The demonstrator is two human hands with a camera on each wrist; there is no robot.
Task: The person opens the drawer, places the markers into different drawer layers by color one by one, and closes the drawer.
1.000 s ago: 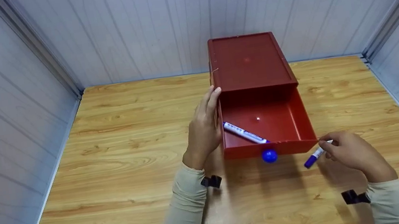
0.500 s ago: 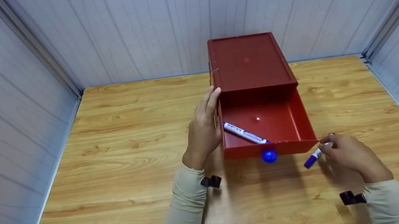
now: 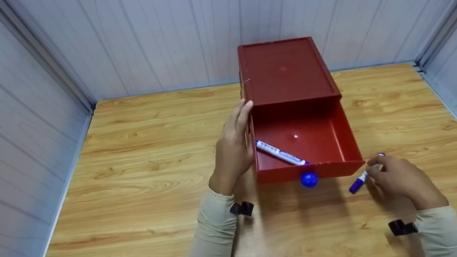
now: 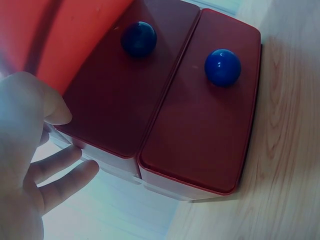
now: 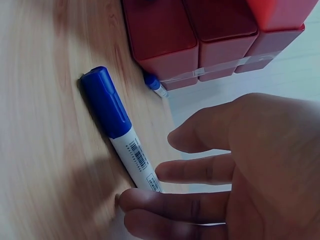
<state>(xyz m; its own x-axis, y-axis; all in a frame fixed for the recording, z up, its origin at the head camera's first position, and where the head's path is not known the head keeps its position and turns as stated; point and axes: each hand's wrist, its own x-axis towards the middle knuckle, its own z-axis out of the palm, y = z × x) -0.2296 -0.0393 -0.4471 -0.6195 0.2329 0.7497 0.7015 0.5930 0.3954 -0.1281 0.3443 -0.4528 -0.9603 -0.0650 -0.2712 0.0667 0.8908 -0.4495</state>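
A red drawer cabinet (image 3: pixel 283 70) has its top drawer (image 3: pixel 276 175) pulled out, with a blue knob (image 3: pixel 308 179) on the front. Inside that drawer a white and purple-blue marker (image 3: pixel 279 152) leans along the left. My left hand (image 3: pixel 232 150) rests against the cabinet's left side with its fingers stretched out. On the table at the right lies a second marker (image 5: pixel 107 105), blue cap toward me. My right hand (image 3: pixel 403 175) is over its far part, thumb and fingers apart in the right wrist view. The fingertips overlap the marker there; whether they touch it, I cannot tell.
Two lower drawers with blue knobs (image 4: pixel 222 67) are closed below the open one. Another blue-capped marker (image 5: pixel 155 85) lies at the cabinet's foot, partly hidden. Pale panel walls (image 3: pixel 160 34) border the wooden table (image 3: pixel 141 182) at the back and sides.
My right hand has shifted slightly left, and the far end of the table marker now shows past the fingers. The left hand, cabinet and drawer have stayed put.
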